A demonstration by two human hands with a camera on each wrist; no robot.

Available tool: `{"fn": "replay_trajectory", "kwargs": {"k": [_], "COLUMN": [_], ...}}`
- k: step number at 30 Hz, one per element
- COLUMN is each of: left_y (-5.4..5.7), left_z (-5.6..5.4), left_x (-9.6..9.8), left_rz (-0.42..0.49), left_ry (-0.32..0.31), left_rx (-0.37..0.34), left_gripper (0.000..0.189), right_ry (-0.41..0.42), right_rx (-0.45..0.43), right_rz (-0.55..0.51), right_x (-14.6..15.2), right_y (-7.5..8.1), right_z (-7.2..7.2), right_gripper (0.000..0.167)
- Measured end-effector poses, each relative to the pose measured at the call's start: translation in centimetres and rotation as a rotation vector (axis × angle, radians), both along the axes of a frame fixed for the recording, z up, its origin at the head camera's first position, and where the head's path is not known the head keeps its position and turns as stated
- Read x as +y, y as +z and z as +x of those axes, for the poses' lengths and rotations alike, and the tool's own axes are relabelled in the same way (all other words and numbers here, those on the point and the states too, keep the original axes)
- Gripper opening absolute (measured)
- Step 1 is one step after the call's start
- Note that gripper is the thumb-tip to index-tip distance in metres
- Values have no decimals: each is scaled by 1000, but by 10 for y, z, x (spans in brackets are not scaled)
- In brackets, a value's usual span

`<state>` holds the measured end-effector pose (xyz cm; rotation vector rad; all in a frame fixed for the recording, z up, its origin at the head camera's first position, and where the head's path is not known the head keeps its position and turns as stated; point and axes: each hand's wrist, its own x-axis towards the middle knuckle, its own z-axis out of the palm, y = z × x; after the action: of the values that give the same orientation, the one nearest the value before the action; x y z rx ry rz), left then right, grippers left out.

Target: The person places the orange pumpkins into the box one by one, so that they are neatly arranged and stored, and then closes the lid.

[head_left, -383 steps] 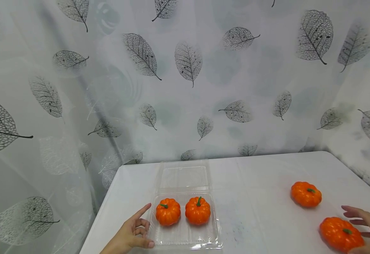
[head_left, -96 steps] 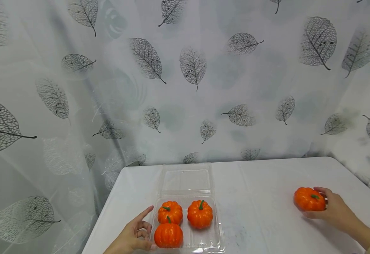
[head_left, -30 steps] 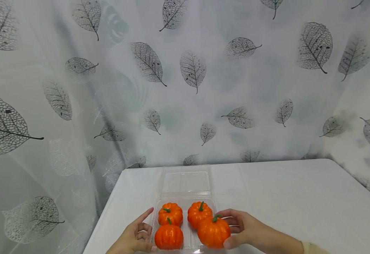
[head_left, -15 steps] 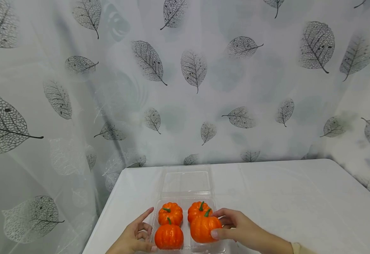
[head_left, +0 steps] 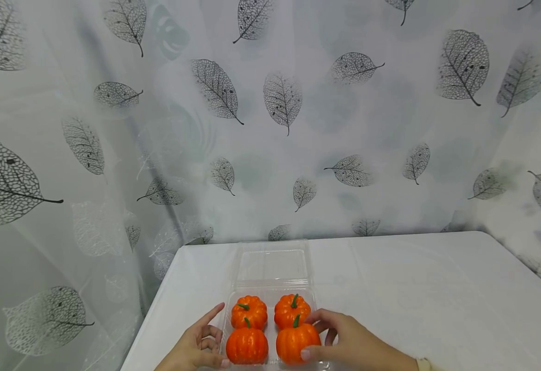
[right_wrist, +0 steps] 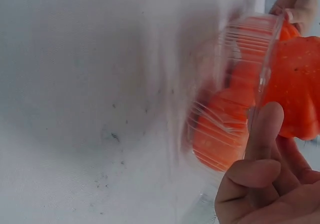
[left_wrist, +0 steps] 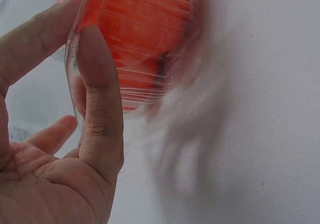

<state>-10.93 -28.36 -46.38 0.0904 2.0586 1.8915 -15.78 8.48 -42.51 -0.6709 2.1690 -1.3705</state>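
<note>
The clear plastic clamshell box (head_left: 317, 355) lies on the table with its lid folded back, and several small orange pumpkins are in or over its base. My left hand (head_left: 193, 342) pinches the left rim; the left wrist view shows the thumb (left_wrist: 100, 103) against the wall. At the front right, my right hand (head_left: 340, 340) holds a pumpkin (head_left: 296, 344) with a green stem between thumb and fingers. In the right wrist view this pumpkin (right_wrist: 295, 86) sits at rim height. Behind it rests another pumpkin (head_left: 291, 310). Two more stand on the left, one back (head_left: 250, 310) and one front (head_left: 247, 346).
The open transparent lid (head_left: 272, 265) lies flat behind the base. A white-covered table (head_left: 414, 288) extends to the right. Behind and at the sides hangs a pale curtain (head_left: 261, 206) printed with grey leaves.
My right hand first put a pumpkin front left, then took the last one from the table's right side. It has brought that pumpkin left and down into the front right corner. The left hand stays put.
</note>
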Motion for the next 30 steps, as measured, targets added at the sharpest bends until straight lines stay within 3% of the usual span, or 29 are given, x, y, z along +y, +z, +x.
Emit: {"fn": "replay_trajectory", "kwargs": {"k": [15,20,30], "left_y": [-3,-3,-3], "left_z": [-1,-1,-1], "left_x": [0,0,1], "left_rz": [9,7,12], "left_ry": [13,16,4], "left_rx": [-13,-14,4], "left_gripper": [110,110,111], "right_ry": [43,49,26], "right_rx": [378,551,789], "right_rz": [239,312,285], "right_x": [-7,-10,-8], "right_y": [-15,-19,-32], "right_z": [1,1,-1], "right_gripper": [57,64,56]}}
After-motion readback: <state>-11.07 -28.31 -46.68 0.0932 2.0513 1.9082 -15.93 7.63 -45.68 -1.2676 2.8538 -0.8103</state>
